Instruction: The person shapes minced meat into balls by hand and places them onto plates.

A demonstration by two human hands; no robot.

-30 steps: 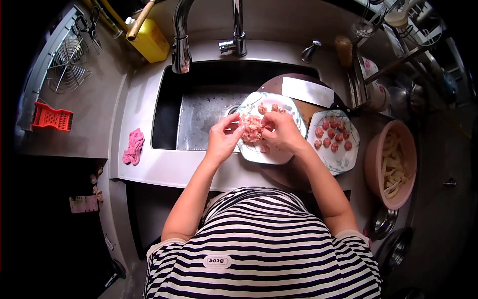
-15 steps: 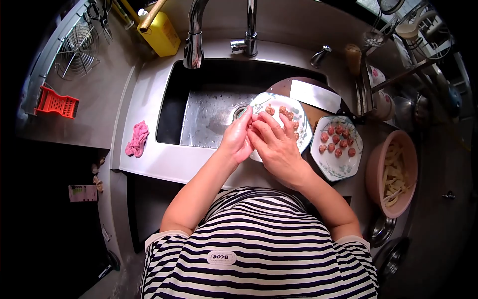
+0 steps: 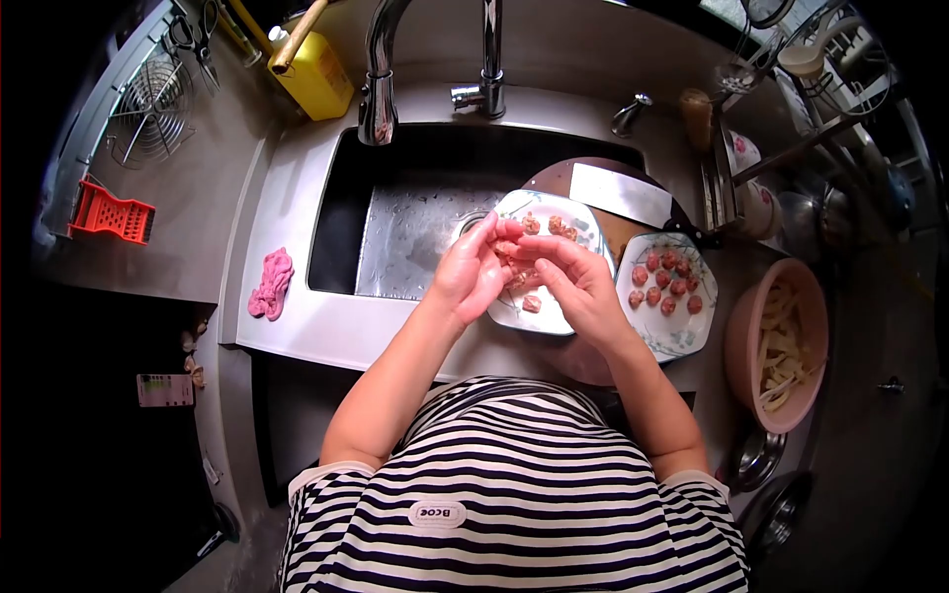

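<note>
My left hand (image 3: 469, 272) is cupped, palm up, above the near edge of an octagonal white plate (image 3: 502, 314). A small lump of meat seems to show in its curled fingers, partly hidden. My right hand (image 3: 585, 289) faces it, fingers reaching toward the left palm and thumb apart. On that plate lie several rough pieces of minced meat (image 3: 532, 304). Beside it on the right, a second octagonal plate (image 3: 682, 341) carries several rounder, smoother meatballs (image 3: 668, 304).
Behind the first plate, a cleaver (image 3: 618, 193) lies on a round cutting board (image 3: 554, 178) over the sink (image 3: 395, 242). A pink bowl (image 3: 737, 346) of pale strips stands right. A pink cloth (image 3: 271, 285) lies left; the faucet (image 3: 378, 109) overhangs the sink.
My hands have drawn apart slightly, and the right hand has shifted right and opened its thumb away from the left palm. More of the meat on the near plate shows now.
</note>
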